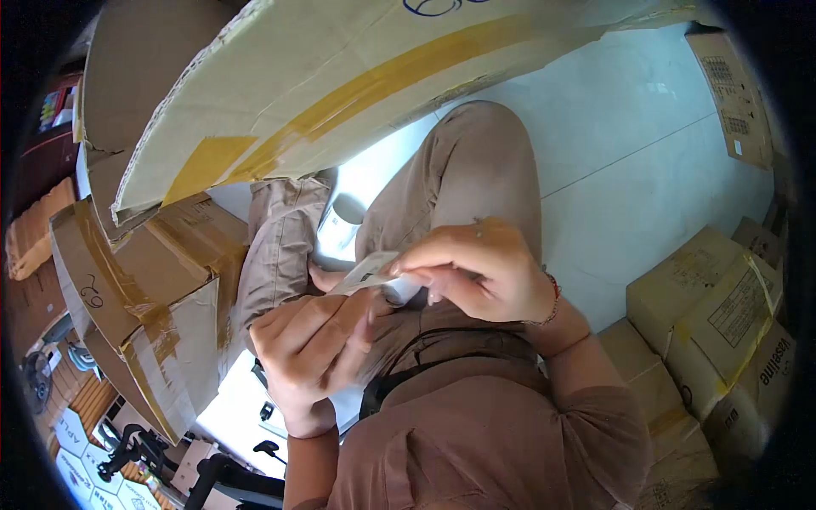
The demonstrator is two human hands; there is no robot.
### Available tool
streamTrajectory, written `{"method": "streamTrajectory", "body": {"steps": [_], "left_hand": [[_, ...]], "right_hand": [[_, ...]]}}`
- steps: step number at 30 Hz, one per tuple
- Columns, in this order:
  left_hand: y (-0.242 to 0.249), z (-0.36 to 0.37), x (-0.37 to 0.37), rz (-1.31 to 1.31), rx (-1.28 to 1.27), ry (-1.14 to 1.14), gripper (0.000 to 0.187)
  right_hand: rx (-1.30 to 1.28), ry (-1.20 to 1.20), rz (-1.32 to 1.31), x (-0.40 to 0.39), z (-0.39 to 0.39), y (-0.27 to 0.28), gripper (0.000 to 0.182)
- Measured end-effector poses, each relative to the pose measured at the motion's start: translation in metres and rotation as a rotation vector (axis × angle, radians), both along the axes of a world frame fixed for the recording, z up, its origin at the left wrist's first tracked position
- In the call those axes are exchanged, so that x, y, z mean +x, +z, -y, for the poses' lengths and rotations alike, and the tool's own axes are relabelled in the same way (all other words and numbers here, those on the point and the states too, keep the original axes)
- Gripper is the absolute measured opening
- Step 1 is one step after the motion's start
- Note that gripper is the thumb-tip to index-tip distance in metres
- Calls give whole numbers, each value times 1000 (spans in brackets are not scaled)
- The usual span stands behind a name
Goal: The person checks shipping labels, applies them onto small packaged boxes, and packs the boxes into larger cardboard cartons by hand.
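My left hand (310, 340) is closed, its fingertips on a small whitish piece with dark print (367, 270) that looks like a label or thin packet. From the other side my right hand (484, 270) pinches the same piece between thumb and fingers. A pale rounded part (399, 291) shows between the two hands; I cannot make out whether it is a roll. Both hands are over my lap. Just beyond, a white cylinder (340, 223) stands on the floor between my legs.
A large taped cardboard carton (340, 93) leans over my knees. More cartons (161, 289) are stacked at the left, and several boxes (705, 314) stand at the right. Another carton (733, 98) is at the far right on the pale tiled floor (612, 170).
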State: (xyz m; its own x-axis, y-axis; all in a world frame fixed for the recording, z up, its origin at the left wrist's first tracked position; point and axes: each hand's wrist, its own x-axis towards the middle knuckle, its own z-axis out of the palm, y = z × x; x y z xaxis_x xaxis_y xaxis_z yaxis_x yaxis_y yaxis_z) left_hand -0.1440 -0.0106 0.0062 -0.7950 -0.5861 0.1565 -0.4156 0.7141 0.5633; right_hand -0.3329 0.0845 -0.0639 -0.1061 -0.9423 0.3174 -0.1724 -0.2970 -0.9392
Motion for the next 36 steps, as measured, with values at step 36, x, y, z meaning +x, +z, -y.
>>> {"method": "streamTrajectory", "body": {"steps": [36], "left_hand": [[-7,-7,-12,-206,135,340,6]], "right_hand": [[-64,-228,40,17,32,20,8]]}}
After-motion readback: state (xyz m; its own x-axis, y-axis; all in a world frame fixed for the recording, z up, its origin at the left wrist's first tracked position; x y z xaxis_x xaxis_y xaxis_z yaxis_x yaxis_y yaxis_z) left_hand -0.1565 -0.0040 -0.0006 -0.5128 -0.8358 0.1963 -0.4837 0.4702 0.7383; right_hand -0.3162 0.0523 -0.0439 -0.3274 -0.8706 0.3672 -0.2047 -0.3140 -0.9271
